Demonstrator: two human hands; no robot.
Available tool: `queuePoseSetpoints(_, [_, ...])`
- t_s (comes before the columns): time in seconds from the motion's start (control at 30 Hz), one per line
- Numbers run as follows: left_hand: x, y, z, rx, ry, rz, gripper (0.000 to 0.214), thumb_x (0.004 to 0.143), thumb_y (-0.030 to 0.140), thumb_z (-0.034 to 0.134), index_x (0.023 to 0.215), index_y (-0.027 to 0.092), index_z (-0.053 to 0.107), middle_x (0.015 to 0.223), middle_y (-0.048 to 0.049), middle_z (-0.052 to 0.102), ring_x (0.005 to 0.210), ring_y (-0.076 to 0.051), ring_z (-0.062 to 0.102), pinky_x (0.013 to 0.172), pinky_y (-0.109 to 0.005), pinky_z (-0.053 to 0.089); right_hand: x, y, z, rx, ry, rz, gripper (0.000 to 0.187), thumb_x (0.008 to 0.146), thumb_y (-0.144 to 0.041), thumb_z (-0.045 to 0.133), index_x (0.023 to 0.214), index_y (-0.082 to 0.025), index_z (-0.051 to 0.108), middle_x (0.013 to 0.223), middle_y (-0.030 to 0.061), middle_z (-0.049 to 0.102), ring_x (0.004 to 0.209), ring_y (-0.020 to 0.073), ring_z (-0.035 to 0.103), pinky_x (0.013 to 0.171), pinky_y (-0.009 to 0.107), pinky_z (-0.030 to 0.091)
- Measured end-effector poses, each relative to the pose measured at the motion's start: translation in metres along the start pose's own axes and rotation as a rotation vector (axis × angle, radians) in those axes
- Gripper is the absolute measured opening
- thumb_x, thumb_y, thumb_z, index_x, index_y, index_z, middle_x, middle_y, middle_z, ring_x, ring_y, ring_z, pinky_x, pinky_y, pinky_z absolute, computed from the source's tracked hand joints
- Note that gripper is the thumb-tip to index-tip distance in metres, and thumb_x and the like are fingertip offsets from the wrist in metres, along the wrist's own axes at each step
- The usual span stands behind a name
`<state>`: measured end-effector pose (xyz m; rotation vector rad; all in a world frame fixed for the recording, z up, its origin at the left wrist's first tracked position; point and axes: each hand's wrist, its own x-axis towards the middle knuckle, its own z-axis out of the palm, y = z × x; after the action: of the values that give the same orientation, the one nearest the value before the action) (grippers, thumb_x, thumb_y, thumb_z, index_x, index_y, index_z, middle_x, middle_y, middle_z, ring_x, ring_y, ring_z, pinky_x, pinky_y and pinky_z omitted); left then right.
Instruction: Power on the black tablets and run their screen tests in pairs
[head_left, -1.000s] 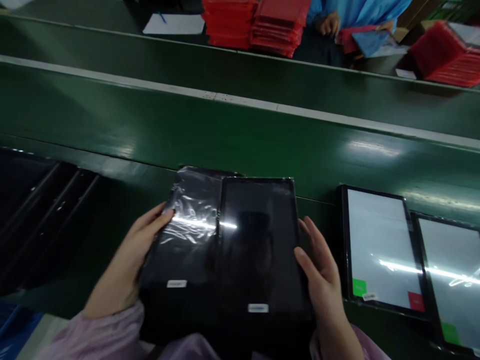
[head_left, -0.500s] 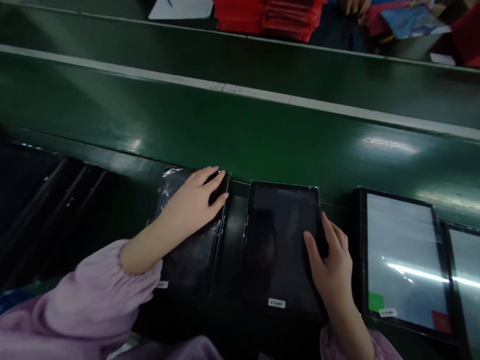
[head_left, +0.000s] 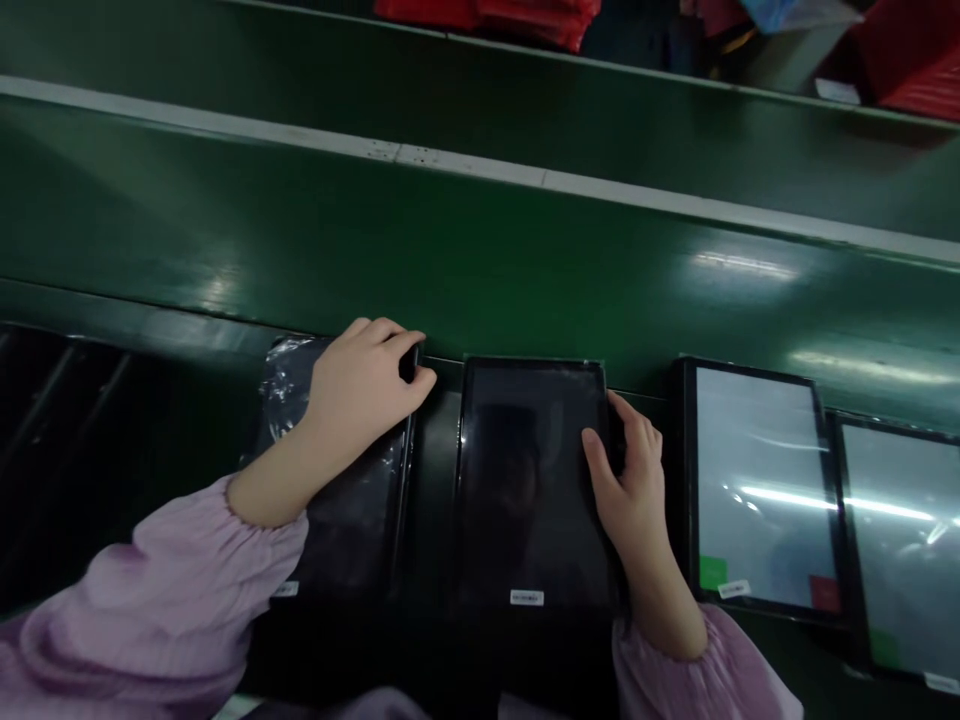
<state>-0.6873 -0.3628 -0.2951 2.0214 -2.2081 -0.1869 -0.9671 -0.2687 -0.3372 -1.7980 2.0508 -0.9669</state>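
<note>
A dark-screened tablet (head_left: 352, 525) in shiny clear film lies at the left, with a small white label near its bottom. My left hand (head_left: 367, 370) reaches over it, thumb and fingers curled round its upper right edge. To its right is a second dark tablet (head_left: 532, 480), also labelled near the bottom. My right hand (head_left: 634, 480) holds that one by its right edge, thumb over the screen border and fingers along the side. The undersides of both tablets are hidden.
Two tablets with lit pale screens, one nearer (head_left: 765, 480) and one farther right (head_left: 907, 540), show coloured squares. Dark flat items (head_left: 60, 400) lie at far left. A green surface (head_left: 510, 270) runs behind, with a pale strip (head_left: 600, 192) across. Red packets (head_left: 510, 15) are beyond.
My left fingers, spread over the left tablet before, are now curled in at its upper right edge. My right hand keeps its hold. The view has shifted, and another person's hand has left it.
</note>
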Motion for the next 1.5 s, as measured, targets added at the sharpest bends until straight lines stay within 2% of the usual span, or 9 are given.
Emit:
queuePoseSetpoints(0.2, [-0.009, -0.015, -0.029, -0.311, -0.064, -0.082, 0.057, 0.089, 0.037, 0.057, 0.137, 0.013, 0.075, 0.143, -0.0168, 0.073, 0.138, -0.039, 0.064, 0.120, -0.053, 0.050, -0.012, 0.001, -0.010, 0.245, -0.058, 0.110, 0.050, 0.104, -0.049, 0.057, 0.148, -0.026, 0.062, 0.148, 0.0135, 0.069, 0.139, 0.0317, 0.063, 0.114, 0.058, 0.056])
queuePoseSetpoints(0.33, [-0.053, -0.053, -0.048, -0.556, 0.151, -0.487, 0.062, 0.092, 0.039, 0.063, 0.149, 0.017, 0.064, 0.162, -0.0119, 0.063, 0.152, -0.033, 0.056, 0.130, -0.048, 0.041, -0.043, 0.003, -0.022, 0.465, -0.127, 0.185, 0.060, 0.106, -0.050, 0.061, 0.162, -0.030, 0.049, 0.162, 0.0121, 0.061, 0.149, 0.0294, 0.060, 0.120, 0.053, 0.055])
queuePoseSetpoints(0.47, [-0.106, -0.091, -0.024, -0.846, 0.192, -0.777, 0.060, 0.097, 0.037, 0.059, 0.155, 0.022, 0.060, 0.161, -0.0104, 0.065, 0.154, -0.034, 0.055, 0.129, -0.046, 0.045, -0.062, 0.003, -0.027, 0.479, -0.179, 0.191, 0.061, 0.107, -0.048, 0.062, 0.164, -0.031, 0.049, 0.167, 0.0109, 0.056, 0.153, 0.0306, 0.056, 0.123, 0.053, 0.054])
queuePoseSetpoints(0.6, [-0.123, -0.117, 0.011, -1.012, 0.181, -0.776, 0.069, 0.086, 0.044, 0.073, 0.152, 0.028, 0.064, 0.157, -0.0075, 0.069, 0.155, -0.037, 0.054, 0.127, -0.048, 0.048, -0.059, 0.002, -0.025, 0.502, -0.191, 0.185, 0.063, 0.105, -0.051, 0.064, 0.163, -0.029, 0.051, 0.167, 0.0110, 0.056, 0.154, 0.0320, 0.055, 0.123, 0.055, 0.054])
queuePoseSetpoints(0.77, [-0.108, -0.099, 0.023, -1.267, 0.332, -0.746, 0.061, 0.066, 0.047, 0.087, 0.122, 0.025, 0.079, 0.142, -0.0111, 0.077, 0.150, -0.041, 0.056, 0.126, -0.052, 0.047, -0.055, 0.003, -0.024, 0.541, -0.183, 0.211, 0.063, 0.103, -0.050, 0.070, 0.161, -0.032, 0.055, 0.167, 0.0089, 0.057, 0.154, 0.0325, 0.055, 0.123, 0.054, 0.055])
queuePoseSetpoints(1.07, [-0.097, -0.053, 0.018, -1.398, 0.343, -0.707, 0.046, 0.072, 0.039, 0.080, 0.115, 0.023, 0.077, 0.141, -0.0108, 0.075, 0.152, -0.039, 0.053, 0.136, -0.054, 0.028, -0.052, 0.011, -0.021, 0.588, -0.195, 0.223, 0.063, 0.104, -0.051, 0.066, 0.163, -0.034, 0.051, 0.166, 0.0089, 0.059, 0.151, 0.0331, 0.058, 0.122, 0.057, 0.055])
queuePoseSetpoints(1.27, [-0.085, -0.044, 0.031, -1.444, 0.335, -0.580, 0.049, 0.076, 0.036, 0.072, 0.123, 0.024, 0.074, 0.141, -0.0103, 0.075, 0.154, -0.037, 0.052, 0.133, -0.054, 0.036, -0.027, -0.013, -0.035, 0.095, 0.020, -0.237, 0.044, 0.105, -0.033, 0.062, 0.149, -0.026, 0.059, 0.159, 0.0120, 0.064, 0.161, 0.0365, 0.044, 0.121, 0.061, 0.050])
queuePoseSetpoints(1.37, [-0.080, -0.040, 0.035, -1.436, 0.315, -0.524, 0.049, 0.071, 0.031, 0.073, 0.120, 0.026, 0.076, 0.140, -0.0085, 0.075, 0.156, -0.035, 0.050, 0.134, -0.052, 0.036, -0.023, -0.041, -0.034, -0.053, -0.084, -0.528, 0.011, 0.106, -0.024, 0.059, 0.111, -0.023, 0.067, 0.137, 0.0104, 0.078, 0.145, 0.0358, 0.058, 0.107, 0.051, 0.053])
queuePoseSetpoints(1.5, [-0.078, -0.043, 0.036, -1.424, 0.278, -0.478, 0.052, 0.069, 0.028, 0.073, 0.121, 0.025, 0.077, 0.143, -0.0092, 0.075, 0.157, -0.036, 0.049, 0.135, -0.052, 0.035, -0.022, -0.058, -0.029, -0.164, -0.175, -0.660, 0.011, 0.107, -0.025, 0.061, 0.098, -0.022, 0.068, 0.108, 0.0072, 0.086, 0.107, 0.0297, 0.070, 0.084, 0.040, 0.046])
